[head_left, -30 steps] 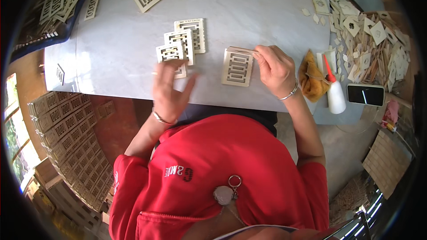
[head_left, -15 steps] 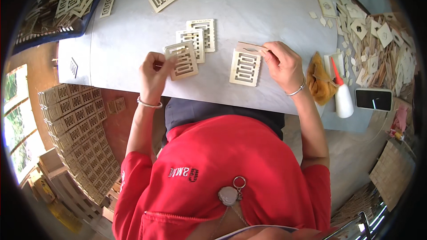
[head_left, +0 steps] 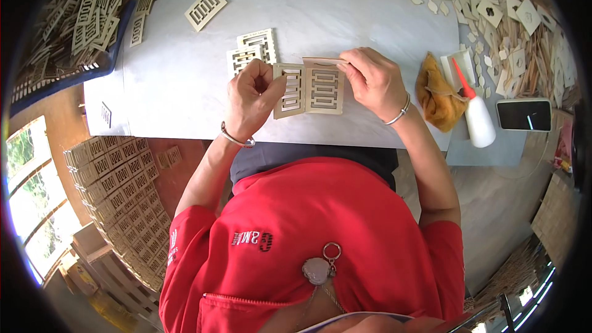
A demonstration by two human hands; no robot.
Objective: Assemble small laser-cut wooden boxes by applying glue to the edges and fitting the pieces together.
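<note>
My left hand (head_left: 251,102) is closed, thumb and fingers pinching a pale wooden panel (head_left: 288,100) with slotted cut-outs, slightly tilted. Its right edge meets a second cut-out panel (head_left: 325,100). Along that panel's far edge runs a thin brownish strip (head_left: 320,61), its right end pinched in my right hand (head_left: 374,81). Whether the strip is fixed to the panel I cannot tell. Just beyond my left hand, two more cut-out panels (head_left: 261,37) overlap on the table, partly hidden by the hand.
The grey table (head_left: 185,98) holds a lone panel (head_left: 205,8). A blue crate (head_left: 111,61) heaped with panels stands far left. On the right are a yellow-brown cloth (head_left: 439,102), a white bottle with a red nozzle (head_left: 479,123), a phone (head_left: 524,115) and loose wooden pieces (head_left: 493,15).
My left hand has carried its panel right, away from the overlapping panels, up against the other panel's left edge. My right hand has shifted slightly left, still on the strip.
</note>
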